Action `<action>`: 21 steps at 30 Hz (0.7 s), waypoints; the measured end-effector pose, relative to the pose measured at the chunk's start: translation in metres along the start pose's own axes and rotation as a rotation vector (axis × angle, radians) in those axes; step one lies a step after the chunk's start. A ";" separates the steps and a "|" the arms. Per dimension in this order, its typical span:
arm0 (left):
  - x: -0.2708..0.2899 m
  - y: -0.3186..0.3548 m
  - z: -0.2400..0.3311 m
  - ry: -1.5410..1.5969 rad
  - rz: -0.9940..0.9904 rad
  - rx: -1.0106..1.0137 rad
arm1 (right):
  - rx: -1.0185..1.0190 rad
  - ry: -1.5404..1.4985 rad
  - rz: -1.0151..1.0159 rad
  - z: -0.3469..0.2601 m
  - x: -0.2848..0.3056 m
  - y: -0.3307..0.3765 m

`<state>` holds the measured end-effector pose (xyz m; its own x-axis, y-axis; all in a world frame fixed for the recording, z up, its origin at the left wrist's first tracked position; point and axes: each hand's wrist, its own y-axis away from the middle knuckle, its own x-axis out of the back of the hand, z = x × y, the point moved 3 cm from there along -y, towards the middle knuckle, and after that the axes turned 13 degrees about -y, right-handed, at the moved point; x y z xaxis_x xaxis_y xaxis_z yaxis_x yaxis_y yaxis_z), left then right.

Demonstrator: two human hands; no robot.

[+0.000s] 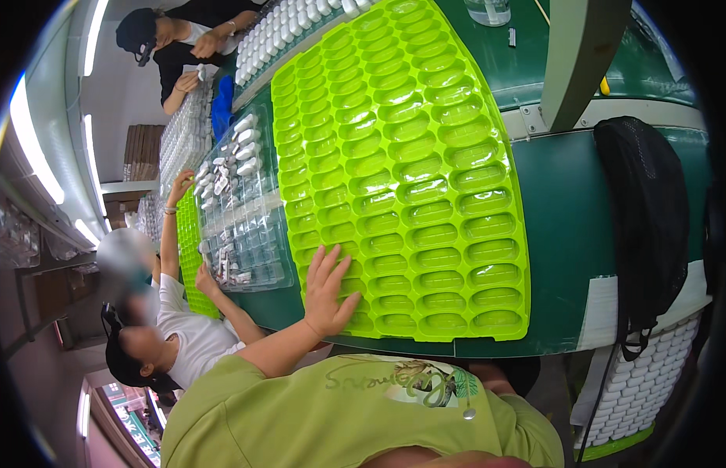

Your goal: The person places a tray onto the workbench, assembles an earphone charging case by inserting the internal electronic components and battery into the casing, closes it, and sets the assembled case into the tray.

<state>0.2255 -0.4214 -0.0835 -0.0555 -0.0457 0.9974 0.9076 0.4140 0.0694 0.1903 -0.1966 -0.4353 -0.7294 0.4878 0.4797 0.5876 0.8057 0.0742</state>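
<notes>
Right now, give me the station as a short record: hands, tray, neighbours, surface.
left hand: open, on the green tray's near-left part
right hand: not in view
green tray: bright plastic, rows of oval pockets
left of it: clear compartment tray with small white pieces
surface: dark green table
right side: black bag draped over the table edge
neighbour: co-worker in white shirt, arms reaching around the clear tray

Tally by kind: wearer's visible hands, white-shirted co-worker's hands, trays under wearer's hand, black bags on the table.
Wearer's left hand: 1
White-shirted co-worker's hands: 2
Large green tray: 1
Black bag: 1
Total: 5
</notes>
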 end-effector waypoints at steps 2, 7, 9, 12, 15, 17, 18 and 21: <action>0.000 -0.003 0.001 0.001 -0.006 -0.010 | -0.008 -0.026 0.004 0.004 -0.004 -0.003; -0.002 -0.003 0.004 0.027 0.009 -0.030 | -0.015 -0.057 0.011 0.020 0.005 0.015; 0.000 0.002 0.003 0.023 0.014 -0.027 | -0.010 -0.052 0.008 0.028 0.021 0.015; 0.002 0.005 0.004 0.023 0.035 -0.015 | 0.023 -0.007 0.012 0.023 0.051 -0.011; -0.002 0.002 0.003 0.043 0.060 -0.027 | 0.063 0.065 0.049 0.024 0.096 -0.047; -0.001 0.010 0.002 0.021 0.052 -0.009 | 0.117 0.099 0.031 0.016 0.114 -0.063; -0.003 0.009 0.001 0.023 0.071 -0.041 | 0.119 0.127 0.034 0.017 0.130 -0.055; -0.013 0.011 -0.004 0.017 0.139 -0.059 | 0.149 0.185 0.005 0.025 0.172 -0.039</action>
<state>0.2375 -0.4197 -0.0954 0.0788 -0.0069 0.9969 0.9289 0.3634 -0.0710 0.0328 -0.1358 -0.3778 -0.6415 0.4332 0.6331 0.5228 0.8508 -0.0524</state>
